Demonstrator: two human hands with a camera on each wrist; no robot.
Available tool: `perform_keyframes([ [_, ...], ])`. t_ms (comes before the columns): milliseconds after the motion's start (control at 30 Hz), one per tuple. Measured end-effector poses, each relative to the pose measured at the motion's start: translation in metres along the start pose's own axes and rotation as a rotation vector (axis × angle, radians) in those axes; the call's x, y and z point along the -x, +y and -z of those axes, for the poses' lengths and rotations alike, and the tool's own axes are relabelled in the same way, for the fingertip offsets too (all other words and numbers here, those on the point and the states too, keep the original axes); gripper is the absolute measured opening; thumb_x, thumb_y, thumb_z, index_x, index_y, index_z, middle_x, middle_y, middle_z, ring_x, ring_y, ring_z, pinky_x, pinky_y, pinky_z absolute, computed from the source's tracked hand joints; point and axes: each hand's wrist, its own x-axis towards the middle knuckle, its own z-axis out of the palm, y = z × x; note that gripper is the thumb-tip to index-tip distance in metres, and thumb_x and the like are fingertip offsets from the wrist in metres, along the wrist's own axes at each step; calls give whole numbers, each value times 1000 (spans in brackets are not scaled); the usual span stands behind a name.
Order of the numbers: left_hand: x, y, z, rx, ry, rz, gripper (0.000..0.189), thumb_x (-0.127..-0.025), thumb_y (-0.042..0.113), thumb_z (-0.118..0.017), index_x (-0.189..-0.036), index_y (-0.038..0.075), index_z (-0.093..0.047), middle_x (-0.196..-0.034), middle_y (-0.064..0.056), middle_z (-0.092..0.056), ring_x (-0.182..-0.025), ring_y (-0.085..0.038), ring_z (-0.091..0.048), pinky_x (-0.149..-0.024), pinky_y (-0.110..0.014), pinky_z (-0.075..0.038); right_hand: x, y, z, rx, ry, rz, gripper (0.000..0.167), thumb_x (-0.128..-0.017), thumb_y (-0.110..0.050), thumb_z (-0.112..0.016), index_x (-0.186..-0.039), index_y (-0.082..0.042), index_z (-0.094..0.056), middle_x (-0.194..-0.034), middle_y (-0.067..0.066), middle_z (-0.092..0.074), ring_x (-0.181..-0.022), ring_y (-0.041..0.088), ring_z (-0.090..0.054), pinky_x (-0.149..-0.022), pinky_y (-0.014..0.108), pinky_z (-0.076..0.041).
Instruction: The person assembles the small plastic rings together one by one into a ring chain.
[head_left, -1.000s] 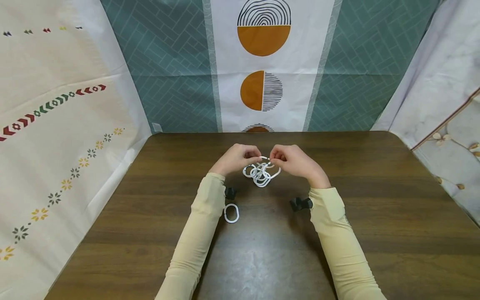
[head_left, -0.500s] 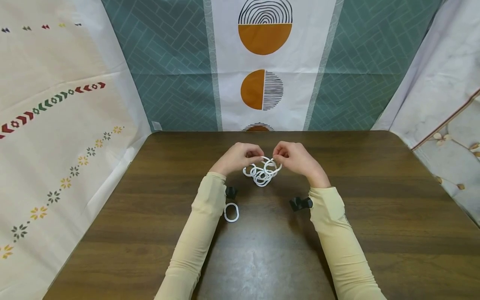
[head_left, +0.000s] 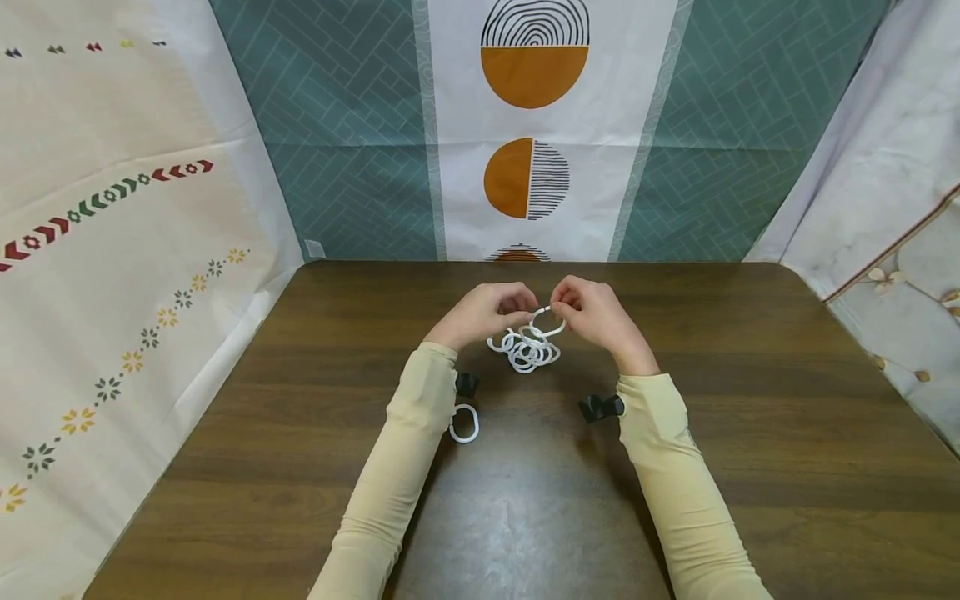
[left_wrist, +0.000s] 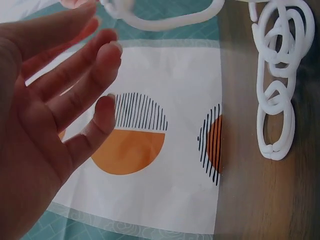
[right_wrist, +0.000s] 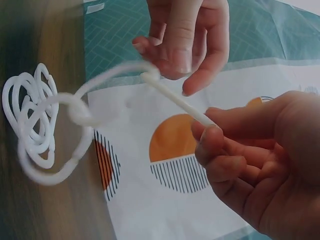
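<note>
Thumb and fingertips of my right hand (head_left: 596, 323) pinch one side of a white plastic C-shaped link (right_wrist: 182, 104), lifted above the table. In the right wrist view it hooks through another white link (right_wrist: 47, 177) hanging lower. My left hand (head_left: 486, 317) is beside the lifted link; in the left wrist view its fingers (left_wrist: 82, 102) are spread and loosely bent, with nothing between them. Below both hands, a chain of several white links (left_wrist: 261, 85) lies heaped on the table. Nearer to me, a single loose oval link (head_left: 477, 423) lies beside the left sleeve.
The brown wooden table (head_left: 262, 467) ends a short way behind the hands. A patterned cloth (head_left: 352, 167) hangs beyond that edge, and pale cloths are at both sides. Black wrist mounts (head_left: 600, 408) stick out inward from the sleeves.
Both hands have moved slightly up and away from me. The left fingers have let go of the link and parted. The right hand has raised its link higher off the heap.
</note>
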Motion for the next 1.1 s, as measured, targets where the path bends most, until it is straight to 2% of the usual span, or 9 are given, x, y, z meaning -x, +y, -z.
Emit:
perform_keyframes([
  [33, 0, -1, 0, 1, 15, 11, 21, -93, 20, -66, -110, 9, -65, -94, -7, -70, -84, -19, -65, -76, -28, -52, 0, 0, 0, -7, 11, -2, 5, -93, -5, -60, -96, 0, -61, -81, 20, -68, -64, 29, -64, -59, 26, -46],
  [167, 1, -3, 2, -30, 64, 38, 20, -94, 26, -63, -108, 10, -67, -97, -4, -69, -85, -17, -65, -78, -29, -52, -2, 1, -1, -25, 41, 0, 7, -92, -4, -61, -97, 1, -59, -82, 21, -67, -60, 23, -62, -60, 26, -48],
  [267, 1, -4, 2, -45, 69, 43, 20, -95, 27, -63, -105, 11, -68, -95, -2, -68, -83, -15, -64, -77, -29, -52, -2, 2, -2, -48, 59, 14, 7, -92, -1, -62, -97, 1, -58, -81, 21, -67, -59, 20, -62, -60, 25, -50],
  [433, 1, -5, 2, -54, 63, 53, 20, -95, 27, -62, -103, 10, -68, -89, -3, -68, -79, -15, -64, -75, -27, -52, -2, 0, -3, -134, 69, 64, 7, -91, 2, -61, -95, 0, -55, -83, 23, -66, -65, 32, -66, -57, 24, -51],
  [500, 1, -5, 2, -65, 70, 61, 18, -95, 26, -62, -102, 10, -68, -88, -3, -68, -78, -15, -62, -73, -27, -51, -2, 0, -4, -148, 58, 70, 7, -91, 2, -60, -96, 1, -55, -84, 22, -67, -67, 33, -67, -58, 24, -51],
  [600, 1, -4, 3, -85, 99, 66, 16, -95, 25, -63, -100, 10, -68, -86, -4, -68, -76, -16, -61, -71, -27, -49, -3, 1, -5, -114, 36, 52, 8, -92, 1, -60, -98, 1, -55, -86, 21, -69, -70, 34, -67, -61, 24, -51],
  [767, 1, -4, 4, -90, 134, 63, 14, -93, 23, -64, -98, 10, -69, -86, -5, -70, -77, -18, -64, -71, -28, -49, -4, 4, -6, -31, 11, 29, 9, -93, -4, -61, -98, 0, -55, -89, 21, -71, -70, 26, -65, -64, 25, -47],
  [1100, 0, -6, 2, -60, 110, 81, 12, -92, 20, -67, -94, 9, -69, -87, -7, -72, -78, -16, -65, -72, -26, -50, -2, 5, -5, -18, 10, 38, 9, -93, -4, -62, -98, -1, -56, -91, 19, -72, -84, 30, -70, -72, 34, -48],
])
